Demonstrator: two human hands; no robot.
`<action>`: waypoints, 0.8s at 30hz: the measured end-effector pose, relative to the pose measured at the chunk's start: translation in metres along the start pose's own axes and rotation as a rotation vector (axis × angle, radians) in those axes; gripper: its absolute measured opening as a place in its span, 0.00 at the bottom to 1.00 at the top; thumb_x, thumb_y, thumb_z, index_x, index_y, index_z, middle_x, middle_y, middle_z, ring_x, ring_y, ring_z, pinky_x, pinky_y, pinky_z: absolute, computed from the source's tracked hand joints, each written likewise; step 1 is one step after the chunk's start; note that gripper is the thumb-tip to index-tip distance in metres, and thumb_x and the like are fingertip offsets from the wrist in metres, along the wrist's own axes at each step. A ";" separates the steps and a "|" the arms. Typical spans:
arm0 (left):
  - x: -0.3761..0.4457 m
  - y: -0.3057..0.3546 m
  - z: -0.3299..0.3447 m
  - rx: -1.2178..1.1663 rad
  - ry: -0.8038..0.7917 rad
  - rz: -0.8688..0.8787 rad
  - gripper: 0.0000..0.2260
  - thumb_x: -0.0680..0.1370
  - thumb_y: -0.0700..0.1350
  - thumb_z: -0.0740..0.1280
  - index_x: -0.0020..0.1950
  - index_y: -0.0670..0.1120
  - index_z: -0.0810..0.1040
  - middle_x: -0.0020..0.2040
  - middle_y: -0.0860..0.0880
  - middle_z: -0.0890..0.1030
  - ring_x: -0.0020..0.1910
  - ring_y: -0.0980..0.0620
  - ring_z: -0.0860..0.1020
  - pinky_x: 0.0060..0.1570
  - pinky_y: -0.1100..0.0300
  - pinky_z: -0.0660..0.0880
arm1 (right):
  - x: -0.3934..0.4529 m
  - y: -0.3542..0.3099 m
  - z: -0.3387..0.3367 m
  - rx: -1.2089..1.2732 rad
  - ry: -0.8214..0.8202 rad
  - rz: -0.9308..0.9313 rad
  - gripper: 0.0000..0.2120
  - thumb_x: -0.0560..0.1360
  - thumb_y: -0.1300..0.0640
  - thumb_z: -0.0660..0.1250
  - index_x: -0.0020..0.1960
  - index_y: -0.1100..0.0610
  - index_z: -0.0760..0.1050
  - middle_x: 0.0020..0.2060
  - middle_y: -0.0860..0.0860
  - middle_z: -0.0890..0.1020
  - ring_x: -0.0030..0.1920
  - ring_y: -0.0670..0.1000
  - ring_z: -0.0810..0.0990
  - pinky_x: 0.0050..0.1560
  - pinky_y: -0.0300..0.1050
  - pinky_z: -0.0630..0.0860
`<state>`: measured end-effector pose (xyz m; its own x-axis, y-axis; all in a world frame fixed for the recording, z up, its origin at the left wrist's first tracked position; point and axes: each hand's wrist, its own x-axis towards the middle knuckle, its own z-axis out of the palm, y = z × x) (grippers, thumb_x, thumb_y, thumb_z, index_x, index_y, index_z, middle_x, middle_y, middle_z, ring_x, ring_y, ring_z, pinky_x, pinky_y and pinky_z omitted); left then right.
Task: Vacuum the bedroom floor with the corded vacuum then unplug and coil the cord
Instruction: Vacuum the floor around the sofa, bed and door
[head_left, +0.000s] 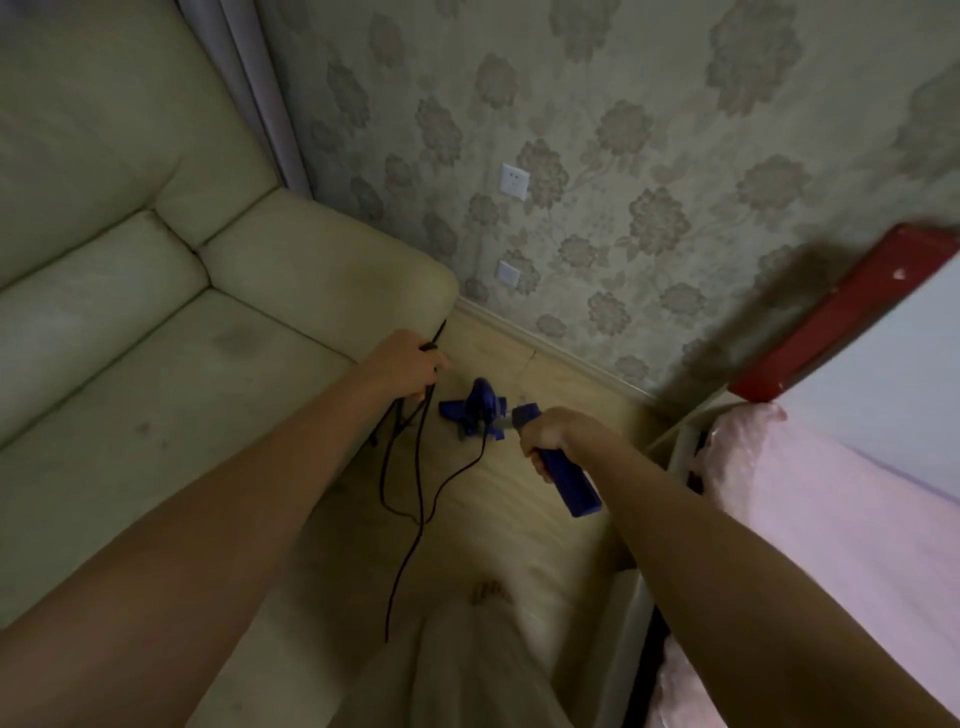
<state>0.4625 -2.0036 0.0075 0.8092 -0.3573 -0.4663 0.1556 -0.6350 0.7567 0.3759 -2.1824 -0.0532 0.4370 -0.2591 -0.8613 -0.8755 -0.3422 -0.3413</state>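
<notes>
Head view: the blue plastic corded vacuum (480, 410) stands on the pale wooden floor (545, 499) between the cream leather sofa (156, 312) and the pink-covered bed (857, 519). Judging by the empty white wall socket (514, 181), unplugging seems done and coiling is in hand. The left hand (410, 366) grips gathered strands of the thin black cord (415, 467), fingers curled round them, though blur hides how many loops. The right hand (548, 434) is clamped on the vacuum's blue handle (569, 483).
</notes>
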 end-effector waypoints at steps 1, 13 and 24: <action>-0.012 -0.005 -0.001 0.017 -0.018 0.021 0.10 0.80 0.36 0.60 0.55 0.35 0.79 0.32 0.45 0.73 0.25 0.55 0.71 0.20 0.70 0.68 | -0.013 0.008 0.010 0.008 -0.013 0.016 0.06 0.78 0.66 0.59 0.42 0.63 0.70 0.31 0.57 0.74 0.28 0.52 0.72 0.30 0.44 0.72; -0.079 -0.020 0.005 0.087 -0.099 0.150 0.11 0.80 0.35 0.61 0.58 0.33 0.78 0.58 0.33 0.78 0.30 0.56 0.71 0.22 0.70 0.69 | -0.078 0.060 0.082 0.194 -0.035 0.099 0.03 0.78 0.67 0.61 0.45 0.63 0.71 0.30 0.56 0.73 0.28 0.51 0.71 0.29 0.44 0.72; -0.064 -0.020 0.011 -0.001 -0.107 0.079 0.09 0.81 0.37 0.59 0.52 0.38 0.79 0.34 0.48 0.72 0.32 0.54 0.71 0.27 0.66 0.70 | -0.067 0.045 0.086 0.412 0.040 0.005 0.15 0.76 0.70 0.63 0.62 0.66 0.70 0.31 0.57 0.74 0.27 0.51 0.73 0.20 0.38 0.71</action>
<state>0.4014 -1.9759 0.0169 0.7542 -0.4771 -0.4512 0.0943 -0.6014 0.7934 0.2892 -2.1023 -0.0431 0.4334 -0.2973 -0.8508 -0.8832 0.0475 -0.4665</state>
